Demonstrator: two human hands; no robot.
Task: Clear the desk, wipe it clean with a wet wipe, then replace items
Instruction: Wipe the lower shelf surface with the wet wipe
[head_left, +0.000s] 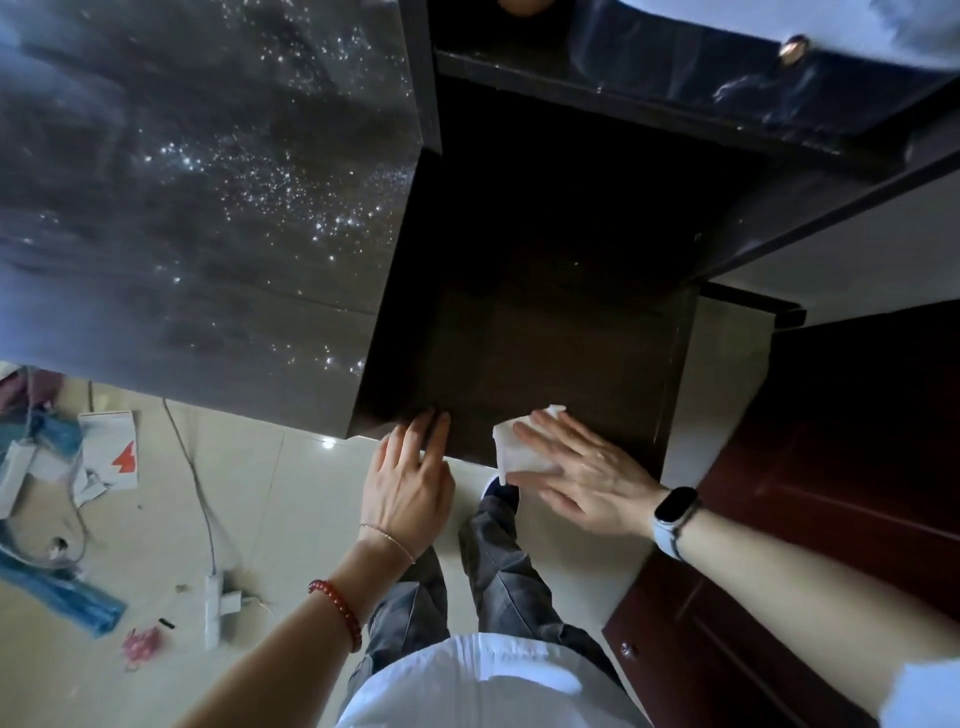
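Near edge, right: wipe (519, 448) flat on dark desk (545, 322), partly overhanging the near edge.
Right hand (582, 475): fingers straight and spread, pressing the wipe.
Left hand (408, 480): fingers straight, close together, tips resting on the desk edge; holding nothing.
Left, on floor: power strip (214, 605), papers (111, 452).
Risk: wipe likely to slide off the near edge if pulled further; streaks likely on glossy top.

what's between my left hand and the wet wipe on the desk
Only bare dark desk surface; nothing sits between the left hand and the wet wipe under the right hand, as the head view shows.
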